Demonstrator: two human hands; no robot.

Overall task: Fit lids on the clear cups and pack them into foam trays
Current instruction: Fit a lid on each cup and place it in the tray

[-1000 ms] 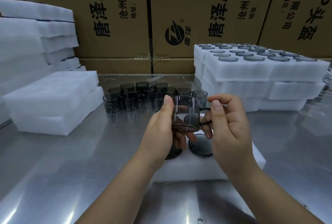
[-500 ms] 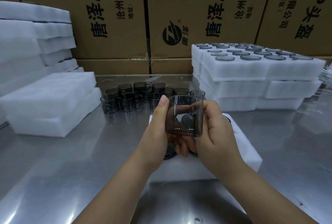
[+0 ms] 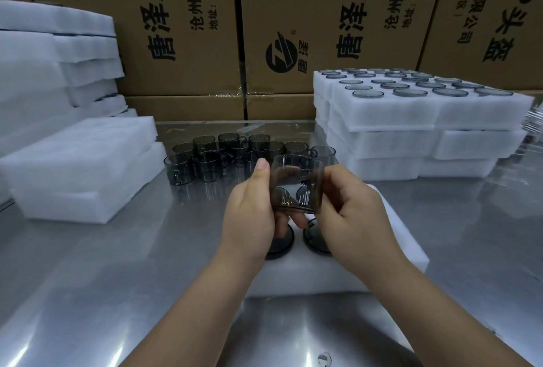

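A clear smoky cup [image 3: 296, 184] is held between both hands above a white foam tray [image 3: 390, 252]. My left hand [image 3: 249, 219] grips its left side, thumb up along the wall. My right hand [image 3: 355, 219] grips its right side and hides the handle. The cup is tilted, its mouth away from me. Two dark round holes [image 3: 316, 241] of the tray show under the hands. Several more clear cups [image 3: 211, 155] stand in a cluster behind.
Filled foam trays [image 3: 426, 113] with lidded cups are stacked at the right. Foam trays [image 3: 79, 166] are piled at the left. Cardboard boxes [image 3: 182, 22] wall off the back. The steel table [image 3: 117, 278] lies all around.
The cup has come lower and closer to the foam tray. My right hand moved from pinching the handle to wrapping the cup's right side.
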